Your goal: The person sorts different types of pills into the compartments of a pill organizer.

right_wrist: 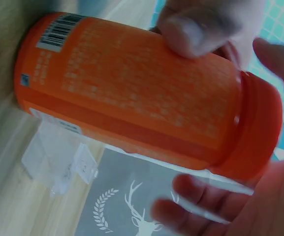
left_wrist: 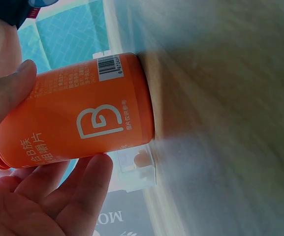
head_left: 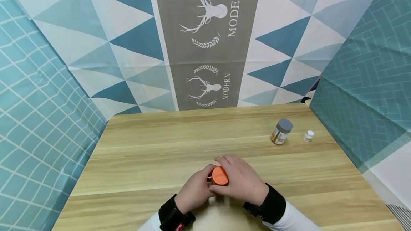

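An orange bottle (left_wrist: 58,118) with white print and a barcode stands upright on the table between the two hands. The left hand (head_left: 194,191) holds its body, thumb on one side and fingers on the other. Over the top, the right hand (head_left: 242,181) curls its fingers and thumb around the orange lid (right_wrist: 260,130), which sits on the bottle. In the head view, the hands cover most of the body and only the lid's top shows clearly. Just behind the bottle is a small clear plastic box (right_wrist: 53,157).
A brown jar with a grey lid (head_left: 282,131) stands at the back right of the wooden table (head_left: 154,152). A small white bottle (head_left: 308,136) is to its right. Patterned cloth panels (head_left: 205,45) rise along the back and sides.
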`<state>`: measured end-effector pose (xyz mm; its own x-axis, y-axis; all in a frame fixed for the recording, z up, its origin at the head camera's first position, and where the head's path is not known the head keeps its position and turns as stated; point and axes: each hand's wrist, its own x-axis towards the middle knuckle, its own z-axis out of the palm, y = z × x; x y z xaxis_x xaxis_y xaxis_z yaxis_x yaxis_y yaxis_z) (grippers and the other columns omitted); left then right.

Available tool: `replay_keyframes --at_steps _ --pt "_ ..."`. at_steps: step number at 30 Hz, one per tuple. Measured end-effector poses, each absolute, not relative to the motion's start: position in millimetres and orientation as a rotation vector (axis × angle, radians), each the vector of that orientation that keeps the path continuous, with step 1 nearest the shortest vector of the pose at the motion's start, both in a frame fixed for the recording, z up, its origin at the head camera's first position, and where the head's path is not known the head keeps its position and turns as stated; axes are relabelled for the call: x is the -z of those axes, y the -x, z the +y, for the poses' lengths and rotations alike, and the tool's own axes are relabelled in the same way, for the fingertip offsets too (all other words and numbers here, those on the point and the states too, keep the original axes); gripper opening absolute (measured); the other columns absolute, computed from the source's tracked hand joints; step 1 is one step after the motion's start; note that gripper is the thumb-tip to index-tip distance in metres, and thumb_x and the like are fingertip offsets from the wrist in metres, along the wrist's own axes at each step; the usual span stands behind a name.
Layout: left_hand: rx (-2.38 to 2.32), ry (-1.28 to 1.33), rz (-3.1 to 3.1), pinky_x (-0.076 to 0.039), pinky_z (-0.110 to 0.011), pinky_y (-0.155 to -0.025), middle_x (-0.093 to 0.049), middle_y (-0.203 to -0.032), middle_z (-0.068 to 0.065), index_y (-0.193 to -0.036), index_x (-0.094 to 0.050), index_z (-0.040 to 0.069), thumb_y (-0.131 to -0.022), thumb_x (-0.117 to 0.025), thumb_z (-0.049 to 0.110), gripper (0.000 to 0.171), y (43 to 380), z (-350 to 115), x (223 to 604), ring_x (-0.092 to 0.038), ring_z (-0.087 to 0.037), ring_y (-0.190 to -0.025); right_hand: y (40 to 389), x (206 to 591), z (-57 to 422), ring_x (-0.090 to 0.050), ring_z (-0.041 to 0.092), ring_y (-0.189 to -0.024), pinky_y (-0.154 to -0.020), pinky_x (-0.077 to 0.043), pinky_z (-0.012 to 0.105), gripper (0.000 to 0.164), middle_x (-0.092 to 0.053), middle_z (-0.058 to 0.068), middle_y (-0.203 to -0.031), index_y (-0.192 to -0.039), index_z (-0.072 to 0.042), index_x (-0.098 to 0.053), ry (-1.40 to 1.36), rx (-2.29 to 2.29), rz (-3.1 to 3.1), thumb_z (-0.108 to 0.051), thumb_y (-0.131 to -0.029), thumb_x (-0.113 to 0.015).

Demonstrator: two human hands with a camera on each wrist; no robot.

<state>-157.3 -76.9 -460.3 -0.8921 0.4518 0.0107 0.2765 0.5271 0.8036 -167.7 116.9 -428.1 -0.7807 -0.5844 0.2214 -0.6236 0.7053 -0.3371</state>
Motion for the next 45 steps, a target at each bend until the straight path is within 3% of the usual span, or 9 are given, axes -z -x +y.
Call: replay_keyframes --at_steps 3,6,17,22,27,31,36,43,45 --pt "-1.300 -0.599 2.547 -0.052 -0.034 -0.091 -0.066 -0.120 0.007 -0.125 -0.058 0.026 -0.082 -0.082 0.024 0.049 157.8 -76.5 459.5 -0.061 -0.012 -0.112 165.4 430.7 112.6 -0.055 0.008 -0.084 -0.069 -0.049 0.027 0.060 -0.061 -0.007 -0.102 -0.112 -0.019 -0.063 -0.885 -0.578 -2.830 -0.069 -0.079 -0.067" --pt "-1.308 -0.582 2.536 -0.052 -0.033 -0.090 -0.066 -0.120 0.007 -0.126 -0.058 0.026 -0.080 -0.082 0.021 0.052 158.1 -76.0 459.0 -0.061 -0.012 -0.112 164.2 430.9 111.2 -0.050 0.006 -0.075 -0.063 -0.045 0.024 0.046 -0.057 -0.010 -0.091 -0.103 -0.021 -0.063 -0.884 -0.545 -2.809 -0.060 -0.080 -0.072" --pt "-1.324 -0.599 2.538 -0.050 -0.034 -0.093 -0.063 -0.126 0.008 -0.132 -0.055 0.025 -0.081 -0.080 0.022 0.057 157.0 -76.6 460.5 -0.060 -0.011 -0.114 166.9 423.7 120.0 -0.050 0.009 -0.095 -0.081 -0.047 0.028 0.052 -0.056 -0.007 -0.107 -0.131 -0.018 -0.060 -1.195 -0.479 -2.671 -0.037 -0.084 -0.072" --pt "-1.350 -0.591 2.511 -0.051 -0.034 -0.091 -0.064 -0.123 0.009 -0.130 -0.055 0.025 -0.081 -0.082 0.033 0.056 157.4 -77.2 461.3 -0.062 -0.013 -0.109 169.2 416.6 127.6 -0.049 0.012 -0.112 -0.096 -0.045 0.034 0.061 -0.056 -0.007 -0.128 -0.138 -0.026 -0.056 -1.342 -0.565 -2.673 -0.021 -0.078 -0.072" --pt "-1.345 -0.601 2.510 -0.051 -0.034 -0.092 -0.063 -0.124 0.009 -0.136 -0.052 0.023 -0.082 -0.082 0.034 0.063 157.6 -77.4 460.7 -0.062 -0.011 -0.109 168.7 413.9 130.9 -0.048 0.016 -0.126 -0.102 -0.045 0.039 0.066 -0.050 0.000 -0.141 -0.142 -0.027 -0.051 -1.282 -0.627 -2.753 -0.033 -0.081 -0.076" --pt "-1.316 -0.613 2.537 -0.052 -0.034 -0.091 -0.063 -0.123 0.010 -0.132 -0.054 0.025 -0.083 -0.081 0.034 0.058 158.1 -76.6 460.8 -0.061 -0.010 -0.108 166.7 415.5 127.4 -0.057 0.013 -0.110 -0.088 -0.051 0.031 0.069 -0.055 0.001 -0.132 -0.139 -0.020 -0.054 -1.125 -0.606 -2.811 -0.054 -0.083 -0.074" --pt "-1.337 -0.583 2.519 -0.052 -0.035 -0.090 -0.064 -0.116 0.015 -0.124 -0.057 0.030 -0.080 -0.081 0.042 0.051 157.9 -77.4 461.0 -0.062 -0.009 -0.106 164.6 414.4 124.6 -0.051 0.005 -0.078 -0.065 -0.045 0.021 0.056 -0.057 -0.007 -0.103 -0.126 -0.015 -0.061 -0.997 -0.632 -2.864 -0.056 -0.087 -0.068" --pt "-1.350 -0.552 2.514 -0.050 -0.037 -0.091 -0.064 -0.115 0.016 -0.123 -0.057 0.029 -0.078 -0.085 0.032 0.053 157.9 -76.3 459.7 -0.062 -0.010 -0.105 176.2 401.2 140.9 -0.057 0.010 -0.096 -0.081 -0.052 0.031 0.052 -0.060 -0.006 -0.113 -0.133 -0.013 -0.056 -0.809 -0.924 -2.829 -0.031 -0.087 -0.075" --pt "-1.351 -0.538 2.510 -0.050 -0.038 -0.091 -0.064 -0.114 0.016 -0.124 -0.057 0.027 -0.077 -0.086 0.029 0.055 157.5 -76.2 459.4 -0.062 -0.011 -0.105 187.4 404.6 150.0 -0.058 0.013 -0.094 -0.079 -0.052 0.033 0.055 -0.060 -0.004 -0.110 -0.133 -0.011 -0.054 -0.700 -0.989 -2.859 -0.027 -0.086 -0.076"
